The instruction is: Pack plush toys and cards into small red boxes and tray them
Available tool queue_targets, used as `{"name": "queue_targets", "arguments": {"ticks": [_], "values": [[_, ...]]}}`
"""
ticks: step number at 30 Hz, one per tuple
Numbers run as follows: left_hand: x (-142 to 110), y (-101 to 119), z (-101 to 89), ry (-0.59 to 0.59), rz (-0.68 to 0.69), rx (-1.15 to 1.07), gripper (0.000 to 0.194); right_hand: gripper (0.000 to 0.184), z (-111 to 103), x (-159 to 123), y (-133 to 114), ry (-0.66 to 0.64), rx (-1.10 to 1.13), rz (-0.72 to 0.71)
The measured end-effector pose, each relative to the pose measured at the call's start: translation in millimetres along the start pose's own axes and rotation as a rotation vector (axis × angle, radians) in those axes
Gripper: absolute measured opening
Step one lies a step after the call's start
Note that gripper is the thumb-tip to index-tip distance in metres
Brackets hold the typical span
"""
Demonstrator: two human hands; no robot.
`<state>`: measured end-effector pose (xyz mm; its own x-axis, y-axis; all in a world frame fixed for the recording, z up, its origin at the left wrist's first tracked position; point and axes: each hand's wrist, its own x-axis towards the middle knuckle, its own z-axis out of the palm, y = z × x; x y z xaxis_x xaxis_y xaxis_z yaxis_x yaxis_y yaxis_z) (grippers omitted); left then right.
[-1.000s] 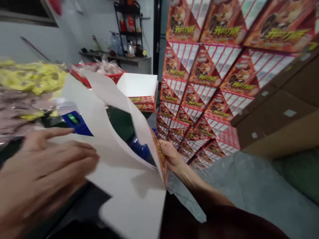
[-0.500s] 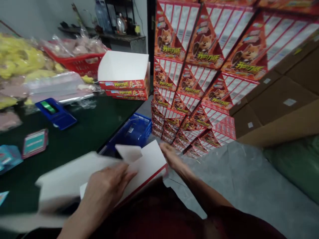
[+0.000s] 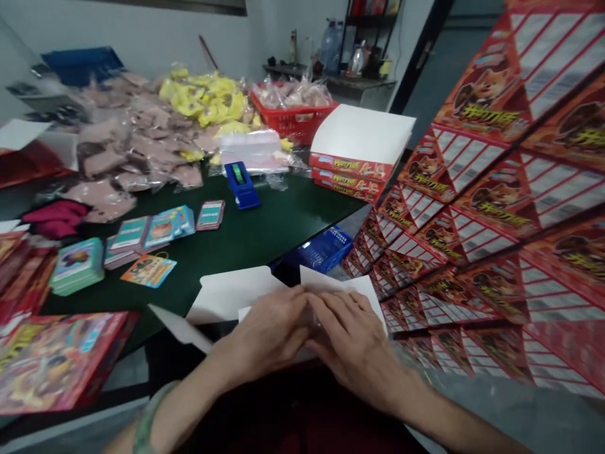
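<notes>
A white-lined cardboard box (image 3: 239, 290) with raised flaps lies at my lap, below the near edge of the table. My left hand (image 3: 274, 321) has its fingers curled over the box's middle, close against the other hand. From the right, my right hand (image 3: 347, 334) grips the box, with its fingers bent over the white card. The fingertips of both hands meet and hide what lies between them. One flap (image 3: 182, 328) sticks out to the left of my left wrist.
Printed red boxes (image 3: 350, 173) are stacked on the green table (image 3: 278, 221). Card stacks (image 3: 78, 265), a blue tape cutter (image 3: 242, 185) and bagged pink pieces (image 3: 151, 135) lie there too. A tall wall of packed red boxes (image 3: 477, 217) stands at right; a blue crate (image 3: 324, 249) sits below the table.
My view has swung left, showing more of the table. My right hand has come in from the box's far right end to meet my left hand at its middle.
</notes>
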<state>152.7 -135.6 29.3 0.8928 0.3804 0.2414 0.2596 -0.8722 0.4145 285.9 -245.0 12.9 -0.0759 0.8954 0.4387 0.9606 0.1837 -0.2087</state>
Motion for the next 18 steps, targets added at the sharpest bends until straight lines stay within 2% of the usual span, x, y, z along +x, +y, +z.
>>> {"name": "queue_targets", "arguments": {"ticks": [2,4,7,9,10,11,13,14,15,16,18], "values": [[-11,-5,-16.1,0.045,-0.039,-0.061,0.032,0.033,4,0,4,-0.023,-0.022,-0.027],[-25,-11,-34.6,0.174,-0.119,-0.083,0.035,0.034,4,-2,8,-0.034,-0.035,-0.044],[-43,-27,-57.5,0.42,-0.241,0.082,0.03,0.037,2,-3,12,-0.055,-0.042,-0.058],[-44,-43,-66.7,0.477,-0.259,0.24,0.034,0.035,2,-1,14,-0.079,-0.043,-0.07],[-41,-51,-69.5,0.433,-0.241,0.299,0.038,0.035,3,0,14,-0.089,-0.04,-0.082],[-34,-58,-71.4,0.339,-0.201,0.334,0.041,0.035,3,1,14,-0.097,-0.035,-0.099],[-16,-68,-72.9,0.001,-0.16,0.376,0.04,0.036,4,3,13,-0.099,-0.028,-0.143],[-6,-71,-73.0,-0.205,-0.16,0.365,0.031,0.037,5,4,13,-0.096,-0.028,-0.167],[4,-73,-72.7,-0.344,-0.155,0.342,0.022,0.037,5,4,12,-0.088,-0.031,-0.189],[13,-75,-72.2,-0.411,-0.163,0.323,0.02,0.037,5,5,11,-0.078,-0.034,-0.21],[28,-77,-71.0,-0.413,-0.174,0.312,0.019,0.036,6,5,9,-0.057,-0.039,-0.257]]}}
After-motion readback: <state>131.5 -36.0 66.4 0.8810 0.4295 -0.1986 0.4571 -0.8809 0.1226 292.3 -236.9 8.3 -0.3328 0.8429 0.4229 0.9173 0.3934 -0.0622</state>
